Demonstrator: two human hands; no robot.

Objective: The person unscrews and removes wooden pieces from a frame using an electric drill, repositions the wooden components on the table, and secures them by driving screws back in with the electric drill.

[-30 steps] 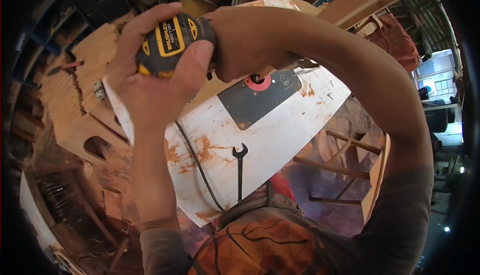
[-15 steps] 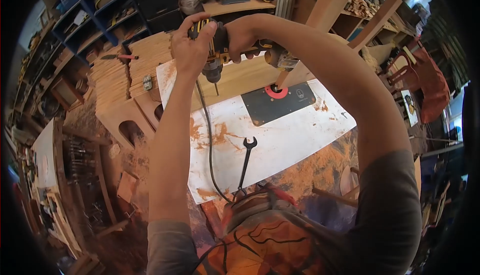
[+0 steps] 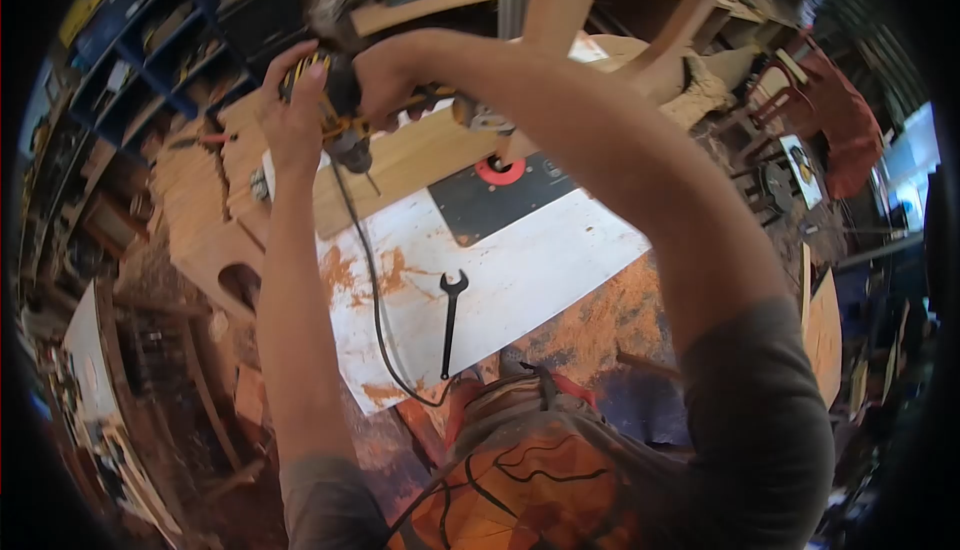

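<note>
A yellow and black drill (image 3: pixel 348 140) points down over a long wooden board (image 3: pixel 410 155), its bit close to the board's face; contact cannot be made out. My left hand (image 3: pixel 292 105) is wrapped round the rear of the drill's motor housing. Bent in from the right, my right hand (image 3: pixel 385 90) grips the drill's handle, its fingers partly hidden. The board stands on a white table (image 3: pixel 490 295) beside a black plate (image 3: pixel 490 205) with a red ring (image 3: pixel 500 170). A black wrench (image 3: pixel 452 320) and a dark cable lie on the white top.
Stacked cut wooden pieces (image 3: pixel 200 200) stand left of the table. Blue shelves (image 3: pixel 125 50) are at the upper left. Upright wooden beams (image 3: pixel 565 0) rise beyond the table. A red chair (image 3: pixel 775 90) stands at the right, and sawdust covers the floor (image 3: pixel 610 320).
The view first swung up and back from a close look at the drill, then shifted right. Both hands have kept hold of the drill, whose bit now shows over the board.
</note>
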